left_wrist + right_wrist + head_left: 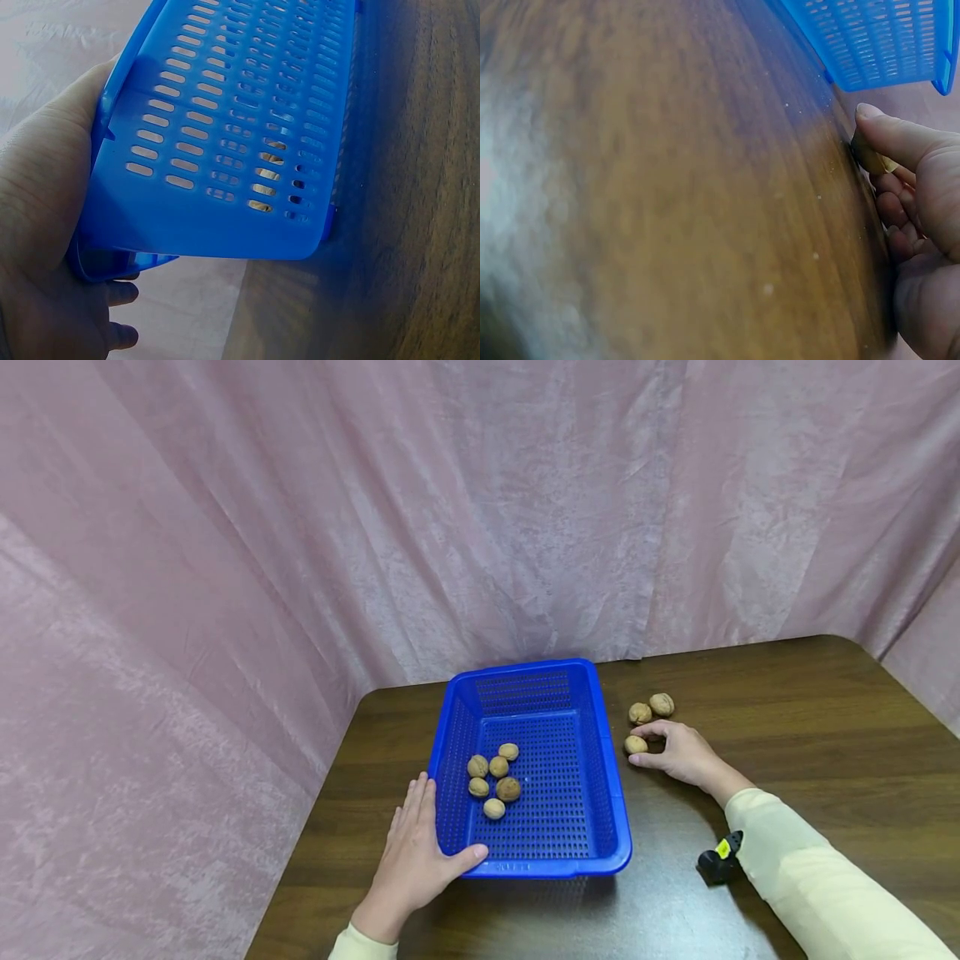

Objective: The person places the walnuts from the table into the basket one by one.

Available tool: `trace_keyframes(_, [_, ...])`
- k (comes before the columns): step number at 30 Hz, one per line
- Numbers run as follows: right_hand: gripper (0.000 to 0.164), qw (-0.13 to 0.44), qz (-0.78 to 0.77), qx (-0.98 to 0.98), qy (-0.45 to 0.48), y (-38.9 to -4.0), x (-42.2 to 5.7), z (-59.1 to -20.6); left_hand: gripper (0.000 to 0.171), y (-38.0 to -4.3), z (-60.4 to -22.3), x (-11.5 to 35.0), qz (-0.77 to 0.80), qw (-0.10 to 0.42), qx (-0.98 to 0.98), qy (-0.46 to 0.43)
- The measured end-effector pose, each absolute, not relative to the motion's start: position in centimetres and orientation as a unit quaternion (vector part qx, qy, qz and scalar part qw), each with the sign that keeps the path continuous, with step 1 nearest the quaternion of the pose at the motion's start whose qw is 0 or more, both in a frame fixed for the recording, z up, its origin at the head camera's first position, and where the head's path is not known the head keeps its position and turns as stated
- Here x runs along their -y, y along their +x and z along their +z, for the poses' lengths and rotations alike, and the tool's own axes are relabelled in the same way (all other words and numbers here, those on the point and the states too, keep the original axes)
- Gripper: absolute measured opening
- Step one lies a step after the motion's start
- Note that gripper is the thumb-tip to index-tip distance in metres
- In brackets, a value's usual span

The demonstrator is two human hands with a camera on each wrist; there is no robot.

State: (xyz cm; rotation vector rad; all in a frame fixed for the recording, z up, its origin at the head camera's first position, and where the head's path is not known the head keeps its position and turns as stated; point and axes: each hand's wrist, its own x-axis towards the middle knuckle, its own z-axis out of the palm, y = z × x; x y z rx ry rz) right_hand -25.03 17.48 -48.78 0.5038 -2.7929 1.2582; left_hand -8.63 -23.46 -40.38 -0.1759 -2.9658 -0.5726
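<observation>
Walnut (635, 745), one: just right of the basket, pinched between the right hand's (681, 754) thumb and fingers. Basket (555, 868), blue, perforated; six walnuts (508, 789) inside. Left hand (412, 864) at near-left corner: fingers straight, thumb spread. Table (810, 735), dark wood-grain, glossy patch. Curtain (555, 510), pink, draped behind.

Cream sleeves (828, 885), black yellow-marked wrist camera (716, 865)

Walnut (868, 156) partly hidden by right grip (930, 195), basket (889, 41) cut off in wrist views, rim lettering (512, 867) too small to read
</observation>
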Motion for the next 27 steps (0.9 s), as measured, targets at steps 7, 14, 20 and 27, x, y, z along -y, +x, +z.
trace_keyframes(7, [0.049, 0.023, 0.400, 0.902, 0.158, -25.0, -17.4, -48.7, 0.125, -8.6, -40.3, 23.5, -0.189, 0.054, 0.979, -0.058])
trace_keyframes(14, [0.050, 0.022, 0.410, 0.899, 0.150, -24.8, -17.6, -48.7, 0.125, -8.7, -40.3, 23.4, -0.186, 0.054, 0.979, -0.056])
trace_keyframes(20, [0.046, 0.014, 0.483, 0.861, 0.158, -24.7, -17.9, -48.6, 0.122, -8.7, -40.4, 23.4, -0.187, 0.056, 0.979, -0.059])
trace_keyframes(27, [0.051, -0.008, 0.539, 0.829, 0.148, -24.4, -18.7, -47.3, 0.125, -8.6, -40.3, 23.5, -0.190, 0.056, 0.979, -0.057])
